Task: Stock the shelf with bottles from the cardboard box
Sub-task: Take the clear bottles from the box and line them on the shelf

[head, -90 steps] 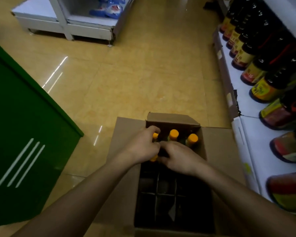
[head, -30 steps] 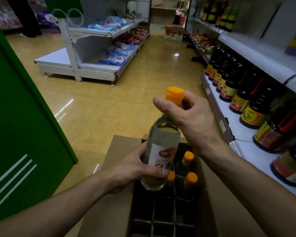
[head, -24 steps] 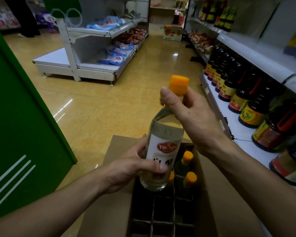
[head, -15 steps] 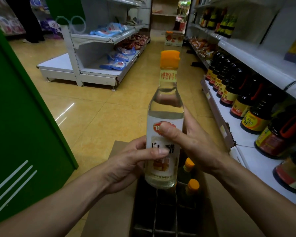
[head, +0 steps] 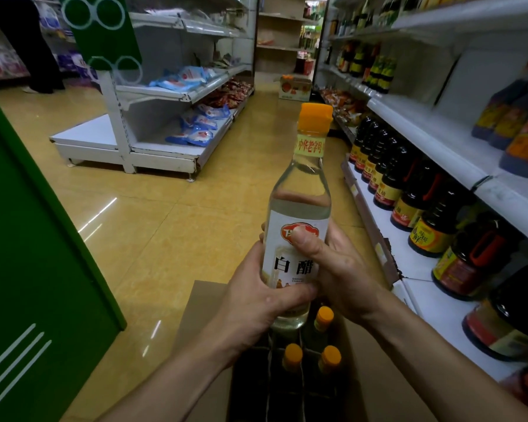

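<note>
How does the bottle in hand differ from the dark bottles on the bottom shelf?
The held bottle is clear; the shelf bottles are near black. The held bottle's label is white; the shelf bottles' are yellow or red. The left hand and right hand grip the held bottle above the cardboard box; the shelf bottles stand in a row on the shelf. Both are upright.
</note>
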`<control>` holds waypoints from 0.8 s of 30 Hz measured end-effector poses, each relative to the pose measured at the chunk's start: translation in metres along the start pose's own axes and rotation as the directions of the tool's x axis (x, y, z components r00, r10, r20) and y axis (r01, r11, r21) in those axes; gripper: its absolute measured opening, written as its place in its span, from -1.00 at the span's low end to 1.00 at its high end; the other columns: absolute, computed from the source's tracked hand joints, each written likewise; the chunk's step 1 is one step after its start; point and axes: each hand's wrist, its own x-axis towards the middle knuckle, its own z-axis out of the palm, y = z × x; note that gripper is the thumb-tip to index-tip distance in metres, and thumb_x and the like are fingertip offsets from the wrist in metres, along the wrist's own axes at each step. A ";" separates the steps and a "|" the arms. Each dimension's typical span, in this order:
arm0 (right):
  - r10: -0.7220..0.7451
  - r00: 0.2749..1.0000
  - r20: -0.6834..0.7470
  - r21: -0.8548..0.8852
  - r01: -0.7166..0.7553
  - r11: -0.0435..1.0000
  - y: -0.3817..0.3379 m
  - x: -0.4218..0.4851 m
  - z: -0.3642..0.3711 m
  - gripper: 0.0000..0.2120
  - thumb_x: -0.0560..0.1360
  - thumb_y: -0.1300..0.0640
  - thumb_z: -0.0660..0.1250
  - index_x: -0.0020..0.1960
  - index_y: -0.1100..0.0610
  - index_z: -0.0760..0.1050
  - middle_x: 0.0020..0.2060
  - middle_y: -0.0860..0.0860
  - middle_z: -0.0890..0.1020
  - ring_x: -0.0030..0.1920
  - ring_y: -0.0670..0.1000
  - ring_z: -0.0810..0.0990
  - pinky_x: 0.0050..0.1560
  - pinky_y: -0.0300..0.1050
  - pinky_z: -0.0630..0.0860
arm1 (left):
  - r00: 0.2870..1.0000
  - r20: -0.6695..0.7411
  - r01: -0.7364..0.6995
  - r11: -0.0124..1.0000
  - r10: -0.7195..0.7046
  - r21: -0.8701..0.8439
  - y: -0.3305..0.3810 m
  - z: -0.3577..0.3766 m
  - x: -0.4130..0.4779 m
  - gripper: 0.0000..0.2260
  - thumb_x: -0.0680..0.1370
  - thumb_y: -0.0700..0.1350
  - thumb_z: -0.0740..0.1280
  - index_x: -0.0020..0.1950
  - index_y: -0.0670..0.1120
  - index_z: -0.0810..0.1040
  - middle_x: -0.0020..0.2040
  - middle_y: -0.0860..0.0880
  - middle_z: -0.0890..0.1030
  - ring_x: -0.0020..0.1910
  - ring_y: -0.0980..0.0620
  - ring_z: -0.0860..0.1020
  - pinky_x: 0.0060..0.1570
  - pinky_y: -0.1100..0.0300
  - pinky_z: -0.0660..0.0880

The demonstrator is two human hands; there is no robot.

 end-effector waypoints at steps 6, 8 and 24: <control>0.036 0.999 -0.019 0.146 -0.033 0.989 -0.016 -0.001 0.004 -0.41 0.43 -0.03 0.48 0.39 0.12 0.45 0.20 0.20 0.66 0.23 0.20 0.66 0.13 0.01 0.65 | 0.998 -0.058 0.006 1.000 -0.007 -0.010 0.017 0.010 -0.002 -0.53 0.42 -0.22 0.59 0.23 0.04 0.50 -0.04 -0.06 0.71 -0.09 0.02 0.72 -0.20 0.27 0.61; 0.041 0.999 -0.032 0.156 -0.036 0.987 -0.020 -0.005 0.003 -0.43 0.43 0.00 0.45 0.39 0.13 0.45 0.22 0.23 0.65 0.23 0.20 0.66 0.14 0.01 0.64 | 0.997 -0.075 0.013 1.000 -0.013 0.001 0.021 0.013 -0.003 -0.49 0.36 -0.14 0.61 0.22 0.07 0.51 -0.06 -0.03 0.71 -0.09 0.02 0.72 -0.20 0.22 0.63; 0.037 0.993 -0.112 -0.003 -0.037 0.999 -0.315 0.013 0.005 -0.55 0.46 -0.05 0.41 0.34 -0.03 0.52 0.20 0.07 0.68 0.27 0.12 0.65 0.18 -0.01 0.60 | 0.996 0.046 0.077 0.996 -0.075 -0.043 0.314 0.041 -0.002 -0.54 0.44 -0.29 0.55 0.24 0.03 0.51 -0.06 -0.04 0.72 -0.09 0.03 0.72 -0.18 0.25 0.62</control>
